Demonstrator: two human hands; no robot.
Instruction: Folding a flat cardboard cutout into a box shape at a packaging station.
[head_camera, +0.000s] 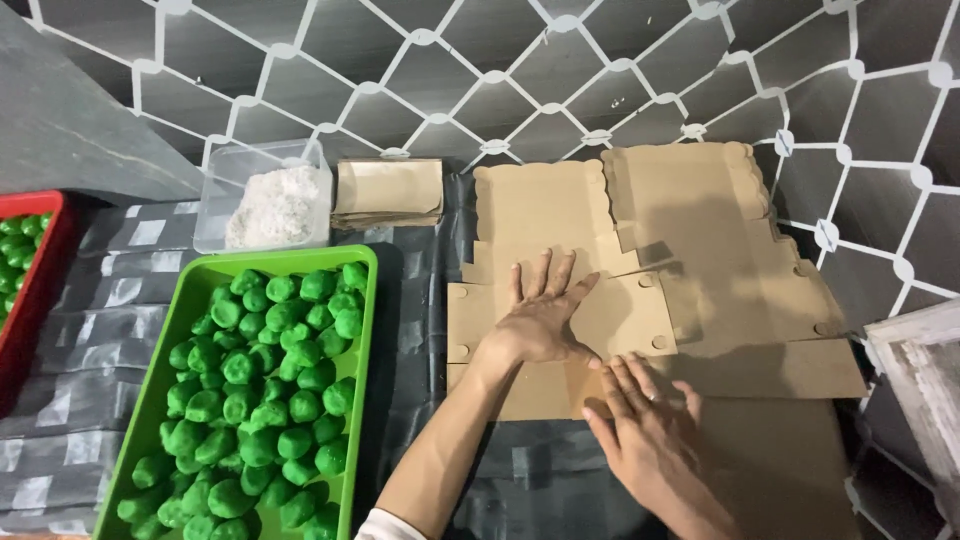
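I press my left hand and right hand, both flat and unclenched, on the cardboard box blank beside the green tray

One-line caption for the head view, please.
Left hand and right hand press flat brown cardboard box blanks beside green tray of green balls.

I am seeing my left hand pressing flat, fingers spread, on an unfolded brown cardboard box blank, while my right hand is lying palm down on the blank's near flap, just beside the left. A green tray of green balls is sitting to the left, with a clear tub of white flakes and a stack of brown paper lying behind it.
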